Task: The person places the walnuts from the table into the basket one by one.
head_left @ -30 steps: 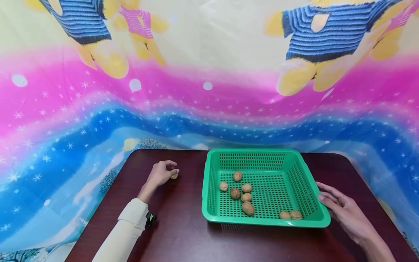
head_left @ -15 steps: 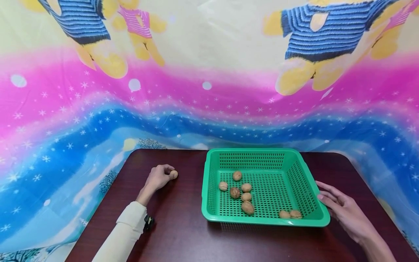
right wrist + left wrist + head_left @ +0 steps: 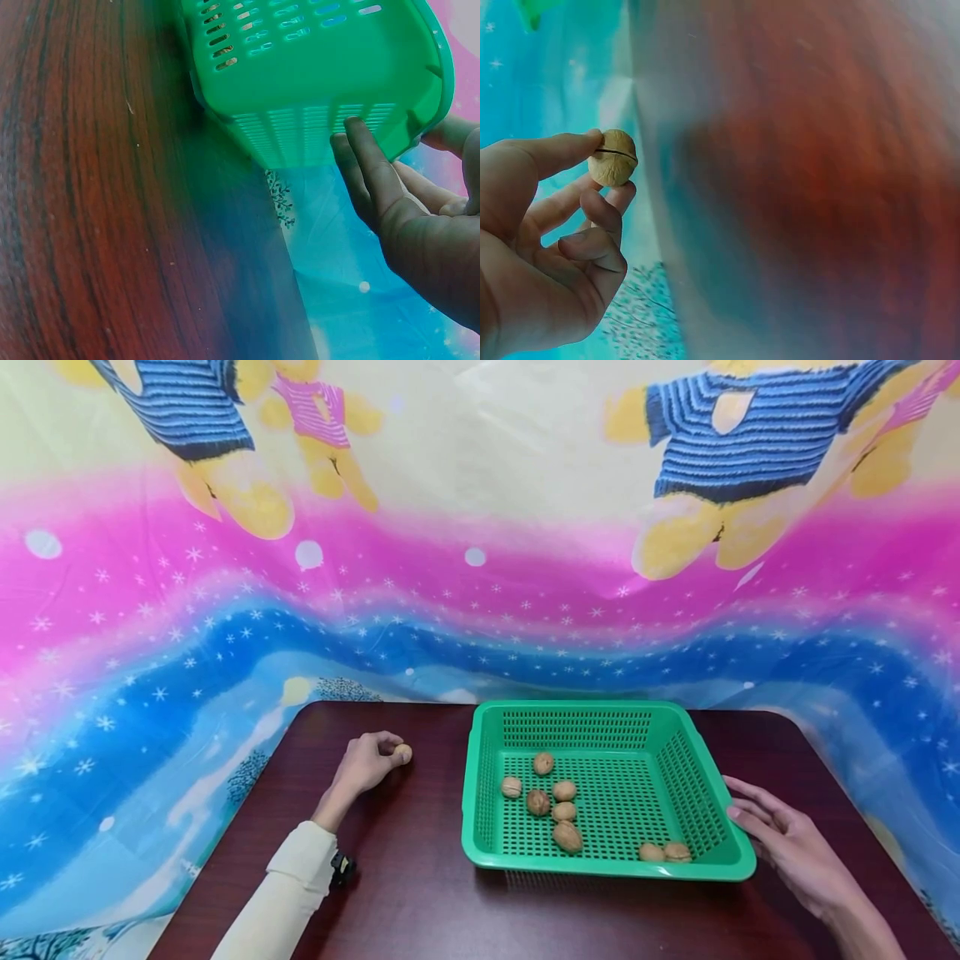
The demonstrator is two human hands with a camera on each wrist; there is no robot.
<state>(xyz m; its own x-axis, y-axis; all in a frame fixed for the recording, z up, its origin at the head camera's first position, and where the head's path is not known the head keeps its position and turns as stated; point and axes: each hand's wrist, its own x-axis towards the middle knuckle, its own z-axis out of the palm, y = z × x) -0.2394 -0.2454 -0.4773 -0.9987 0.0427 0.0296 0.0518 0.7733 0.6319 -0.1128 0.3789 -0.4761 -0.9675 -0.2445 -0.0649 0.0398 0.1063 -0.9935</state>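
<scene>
A light tan walnut [image 3: 403, 753] is pinched between the thumb and fingertips of my left hand [image 3: 366, 764], at the left of the table. In the left wrist view, this walnut [image 3: 615, 157] shows a dark seam line, with the thumb above it and a fingertip below. My right hand [image 3: 795, 843] touches the right side of a green plastic basket [image 3: 607, 870]. In the right wrist view, the fairly straight fingers [image 3: 371, 161] lie against the basket's slotted outer wall, and the thumb is at its rim. Several walnuts [image 3: 567, 837] lie inside the basket.
The dark reddish-brown table [image 3: 405, 893] carries the basket. Behind it hangs a printed cloth [image 3: 450, 593] with pink and blue bands and bear figures. A small black device [image 3: 343, 868] sits at my left wrist, below the cream sleeve [image 3: 288, 877].
The left fingers have shifted around the walnut, which now sits slightly farther back, at the fingertips. My right hand, the basket and the walnuts inside look the same.
</scene>
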